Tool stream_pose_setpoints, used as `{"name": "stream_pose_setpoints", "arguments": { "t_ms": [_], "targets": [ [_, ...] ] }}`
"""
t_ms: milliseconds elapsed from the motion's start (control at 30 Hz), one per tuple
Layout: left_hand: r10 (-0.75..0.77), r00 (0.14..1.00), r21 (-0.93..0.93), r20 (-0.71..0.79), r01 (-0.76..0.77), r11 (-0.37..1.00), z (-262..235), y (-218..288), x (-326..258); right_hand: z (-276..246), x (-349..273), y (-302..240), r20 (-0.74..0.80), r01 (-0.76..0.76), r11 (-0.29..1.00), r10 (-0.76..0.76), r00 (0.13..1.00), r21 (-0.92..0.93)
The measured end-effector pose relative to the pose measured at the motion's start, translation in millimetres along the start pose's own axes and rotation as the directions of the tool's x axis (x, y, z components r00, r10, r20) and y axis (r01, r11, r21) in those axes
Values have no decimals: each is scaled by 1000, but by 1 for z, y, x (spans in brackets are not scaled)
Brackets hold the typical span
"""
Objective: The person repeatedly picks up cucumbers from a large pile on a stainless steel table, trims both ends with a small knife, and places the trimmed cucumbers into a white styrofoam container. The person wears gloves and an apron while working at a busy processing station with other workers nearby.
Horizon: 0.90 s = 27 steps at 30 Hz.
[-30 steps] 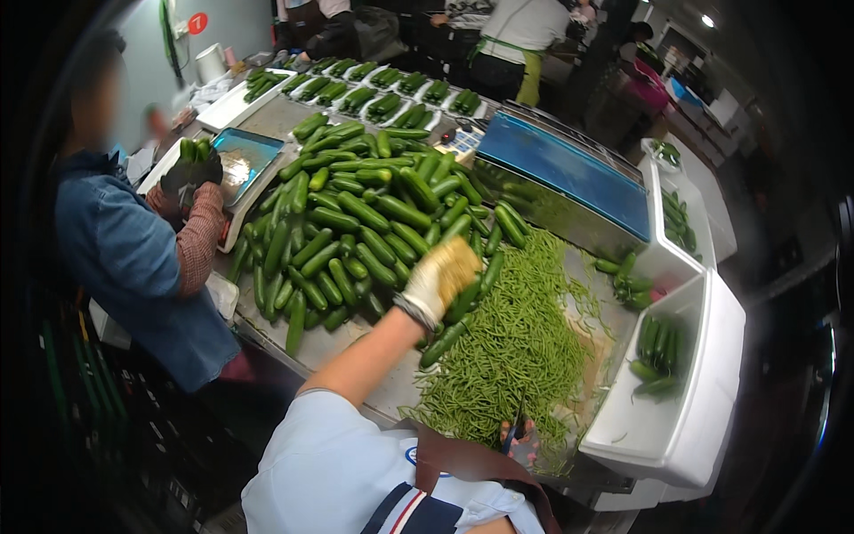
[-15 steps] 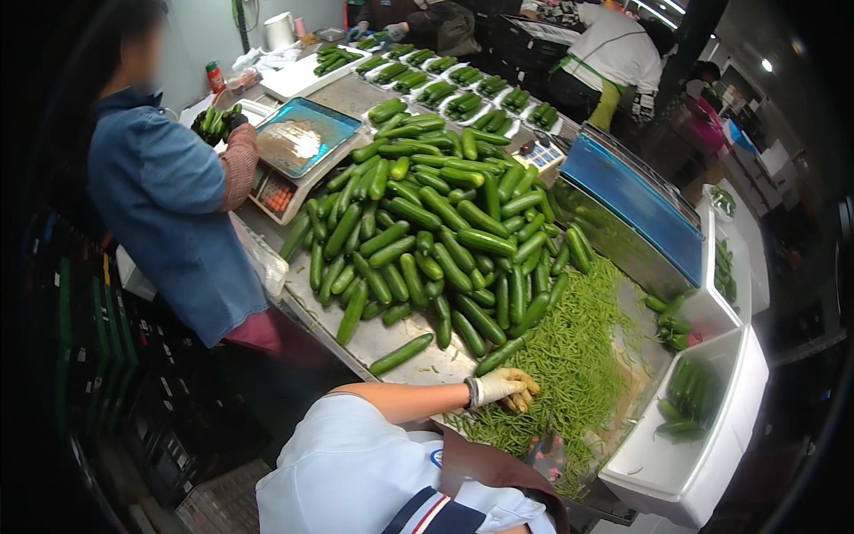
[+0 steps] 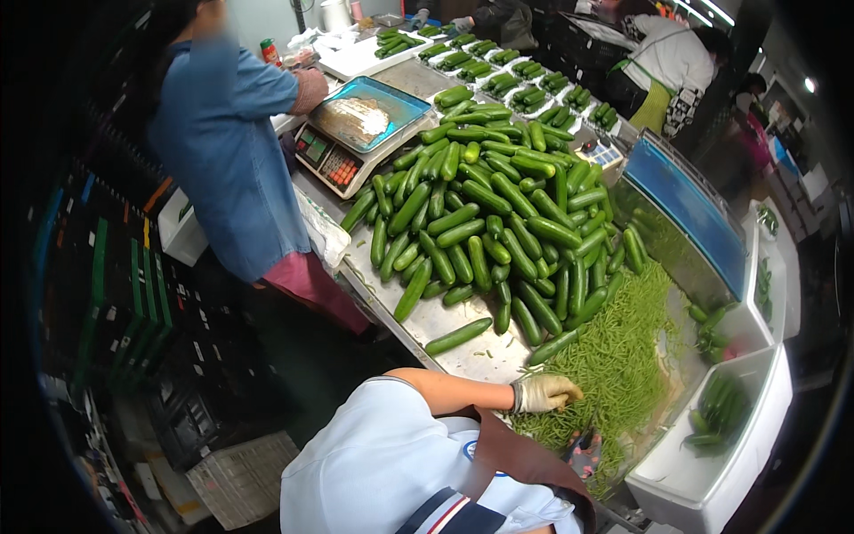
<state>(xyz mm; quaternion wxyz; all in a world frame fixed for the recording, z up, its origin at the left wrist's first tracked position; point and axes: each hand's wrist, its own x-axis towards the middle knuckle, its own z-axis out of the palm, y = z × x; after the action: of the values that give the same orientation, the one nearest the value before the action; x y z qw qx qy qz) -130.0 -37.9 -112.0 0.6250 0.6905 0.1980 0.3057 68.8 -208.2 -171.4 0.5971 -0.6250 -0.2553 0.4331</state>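
My left hand [image 3: 546, 393], in a cream glove with yellowed fingertips, lies low over a heap of thin green pods [image 3: 623, 356], chillies or beans. Its fingers are pressed together and curled downward; whatever is under them is hidden. Just below it, past the edge of my brown apron [image 3: 525, 463], a dark, pink-patterned shape [image 3: 584, 454] shows among the pods. It may be my right hand or its sleeve, and its fingers cannot be made out. Beyond the left hand rises a big pile of cucumbers [image 3: 498, 222]. One loose cucumber [image 3: 458, 337] lies apart on the metal table [image 3: 382, 289].
A weighing scale [image 3: 356, 120] stands left of the pile, beside a person in a denim jacket [image 3: 227, 160]. Trays of cucumbers [image 3: 503, 84] line the far end. On the right are a second blue-topped scale [image 3: 685, 214] and a white foam box [image 3: 756, 400] holding green vegetables.
The view has swung, so the whole scene sits further right and slightly higher or lower. My left hand has turned, its fingers now pointing more to the right. The denim-jacketed person's hands are now hidden.
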Motion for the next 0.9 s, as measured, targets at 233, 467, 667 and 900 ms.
{"name": "stream_pose_setpoints", "arguments": {
  "t_ms": [233,467,667,900],
  "targets": [
    [110,990,96,-84,-102,990,-4,22,10,-21,38,-1,129,-541,776,531,838,323],
    [262,572,30,-777,-381,924,-103,184,16,8,4,-13,139,4,998,-12,990,56],
    [191,804,185,-563,-103,977,-88,124,-31,16,18,-13,145,-211,914,170,975,347],
    [-55,961,565,-270,204,800,-50,120,-48,-9,34,12,471,-562,558,316,824,610]
  ]
}}
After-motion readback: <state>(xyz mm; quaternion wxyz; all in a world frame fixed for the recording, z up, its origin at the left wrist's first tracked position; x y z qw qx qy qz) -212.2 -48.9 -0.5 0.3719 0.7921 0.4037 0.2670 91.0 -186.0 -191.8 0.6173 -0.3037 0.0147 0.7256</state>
